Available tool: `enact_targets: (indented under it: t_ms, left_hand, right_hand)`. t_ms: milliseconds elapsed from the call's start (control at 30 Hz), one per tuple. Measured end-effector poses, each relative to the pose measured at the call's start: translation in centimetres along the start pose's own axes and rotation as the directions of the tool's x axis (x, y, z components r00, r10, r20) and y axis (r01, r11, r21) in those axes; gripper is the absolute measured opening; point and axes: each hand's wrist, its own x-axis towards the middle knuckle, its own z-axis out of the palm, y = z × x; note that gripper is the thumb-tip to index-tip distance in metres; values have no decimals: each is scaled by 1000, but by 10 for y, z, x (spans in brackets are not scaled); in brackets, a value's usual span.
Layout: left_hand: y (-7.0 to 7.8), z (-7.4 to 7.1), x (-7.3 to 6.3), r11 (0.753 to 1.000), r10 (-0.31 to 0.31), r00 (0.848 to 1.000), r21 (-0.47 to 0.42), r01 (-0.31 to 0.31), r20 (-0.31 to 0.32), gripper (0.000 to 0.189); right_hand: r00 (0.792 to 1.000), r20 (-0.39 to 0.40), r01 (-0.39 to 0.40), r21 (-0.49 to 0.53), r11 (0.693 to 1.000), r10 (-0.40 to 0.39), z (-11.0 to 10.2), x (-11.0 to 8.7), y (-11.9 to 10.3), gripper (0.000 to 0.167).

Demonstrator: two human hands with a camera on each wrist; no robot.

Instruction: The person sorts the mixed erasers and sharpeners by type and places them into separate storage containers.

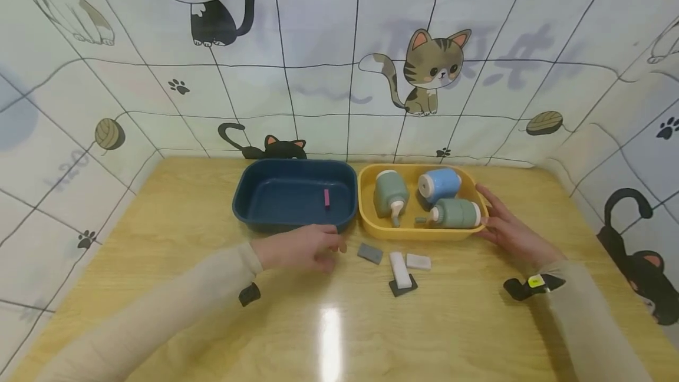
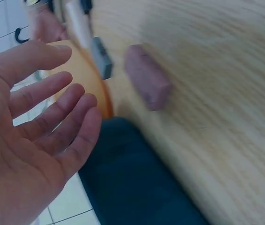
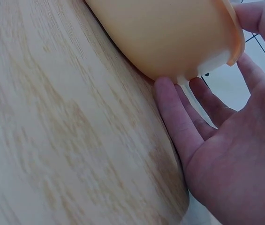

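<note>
My left hand (image 1: 305, 247) hovers in front of the dark blue tray (image 1: 249, 217), fingers loosely bent and holding nothing. Close to its fingertips, a reddish block (image 2: 147, 77) lies on the table in the left wrist view; the hand hides it from the head view. Inside the blue tray is a small pink piece (image 1: 326, 197). At the right end of the yellow tray (image 1: 403, 233), my right hand (image 1: 514, 237) grips the rim, thumb over the edge and fingers against the outer wall. That tray holds two green bottles (image 1: 391, 190) and a blue bottle (image 1: 442, 184).
In front of the yellow tray lie a grey block (image 1: 369, 253), a white block (image 1: 418, 262) and another white block (image 1: 400, 269) resting on a dark flat piece (image 1: 404, 286). The trays stand side by side at the table's back edge, before a cat-patterned curtain (image 1: 318, 87).
</note>
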Motion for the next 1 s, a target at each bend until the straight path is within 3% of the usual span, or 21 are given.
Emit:
enact_targets:
  t_ms: [233,400,667,800,900,1000]
  left_hand:
    - [-11,23,-5,988,12,999,151,-17,39,38]
    - [-14,29,-11,980,32,997,193,-44,66,55]
    - [-15,32,-12,950,81,993,293,-103,89,49]
    - [-19,32,-14,953,118,989,271,-136,84,40]
    - [-22,33,-14,964,159,987,212,-163,33,29]
    - [-25,33,-13,972,163,986,175,-158,-16,28]
  right_hand:
    - [1000,14,18,-7,1000,-18,1,1,-1,69]
    - [1000,8,9,-30,999,-9,1,3,0,70]
    - [1000,-12,8,-46,999,-9,0,-2,5,71]
    - [999,-30,-21,-83,996,19,2,-1,6,70]
    - [997,-48,-57,-115,992,52,2,0,4,70]
    - [996,-62,-75,-124,989,68,2,0,1,70]
